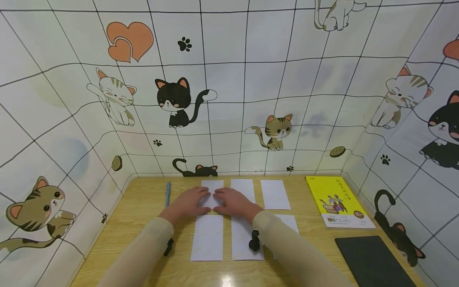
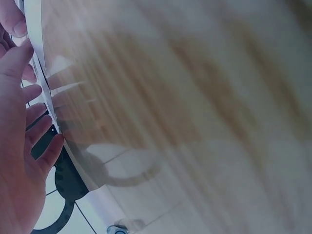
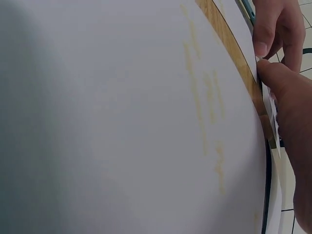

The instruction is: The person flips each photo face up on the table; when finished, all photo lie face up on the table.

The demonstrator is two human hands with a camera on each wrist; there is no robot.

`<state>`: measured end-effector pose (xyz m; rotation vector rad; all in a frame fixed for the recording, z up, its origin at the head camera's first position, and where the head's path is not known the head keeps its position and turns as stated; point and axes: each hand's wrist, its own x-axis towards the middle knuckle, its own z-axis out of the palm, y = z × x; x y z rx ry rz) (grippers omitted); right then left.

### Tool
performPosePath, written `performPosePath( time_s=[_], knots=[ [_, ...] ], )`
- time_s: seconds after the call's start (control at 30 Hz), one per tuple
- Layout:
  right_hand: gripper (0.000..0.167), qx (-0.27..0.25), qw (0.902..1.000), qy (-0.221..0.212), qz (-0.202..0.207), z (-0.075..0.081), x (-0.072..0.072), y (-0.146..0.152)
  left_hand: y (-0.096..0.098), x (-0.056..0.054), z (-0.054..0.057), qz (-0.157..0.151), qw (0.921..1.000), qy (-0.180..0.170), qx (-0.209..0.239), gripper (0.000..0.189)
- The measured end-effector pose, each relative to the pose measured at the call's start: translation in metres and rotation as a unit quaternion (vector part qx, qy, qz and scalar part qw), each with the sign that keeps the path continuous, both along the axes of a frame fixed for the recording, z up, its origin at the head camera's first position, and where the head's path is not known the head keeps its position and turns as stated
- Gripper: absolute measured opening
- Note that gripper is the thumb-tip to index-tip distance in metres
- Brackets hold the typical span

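In the head view, a white paper rectangle [image 1: 212, 185] lies at the back left of two rows of similar sheets. My left hand [image 1: 189, 202] rests on its left side, and my right hand [image 1: 234, 202] on its right side, with the thumbs close to each other at the near edge. Fairly straight fingers show on the left hand in the left wrist view. In the right wrist view the right thumb [image 3: 275, 75] lies at the paper's edge; the other right fingers are mostly hidden. Just in front lies another white sheet [image 1: 207, 238].
More white sheets lie to the right, among them a back middle one [image 1: 245, 187] and a back right one [image 1: 275, 194]. A blue pen [image 1: 167, 194] is left of the hands. A yellow book [image 1: 337, 195] and a black flat pad [image 1: 374, 259] lie along the right side.
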<state>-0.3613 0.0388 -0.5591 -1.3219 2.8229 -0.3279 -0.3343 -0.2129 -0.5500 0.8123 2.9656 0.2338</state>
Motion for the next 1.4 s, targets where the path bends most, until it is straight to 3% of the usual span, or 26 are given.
performPosePath(
  time_s=[0.23, 0.67, 0.9, 1.17, 1.4],
  knots=[
    [0.069, 0.013, 0.9998, 0.003, -0.011, 0.0005, -0.0012, 0.001, -0.0043, -0.0029, -0.0003, 0.02, 0.9996, -0.001, -0.022, 0.081],
    [0.06, 0.017, 0.9998, 0.006, 0.007, 0.0032, 0.0005, -0.0037, -0.0069, -0.0081, -0.0006, -0.019, 0.997, 0.025, -0.071, 0.074],
    [0.056, 0.006, 0.9999, 0.008, 0.009, 0.001, 0.002, -0.0032, -0.006, -0.0053, -0.0022, -0.015, 0.9968, 0.029, -0.073, 0.07],
    [0.056, -0.001, 0.9999, 0.01, 0.01, -0.0023, 0.0009, -0.0011, -0.0054, -0.0028, 0.0, -0.026, 0.998, 0.027, -0.05, 0.061],
    [0.053, -0.018, 0.9997, -0.008, 0.014, 0.0028, 0.0046, 0.0004, -0.0045, -0.0004, 0.0015, -0.011, 0.9999, 0.005, 0.012, 0.049]
  ],
)
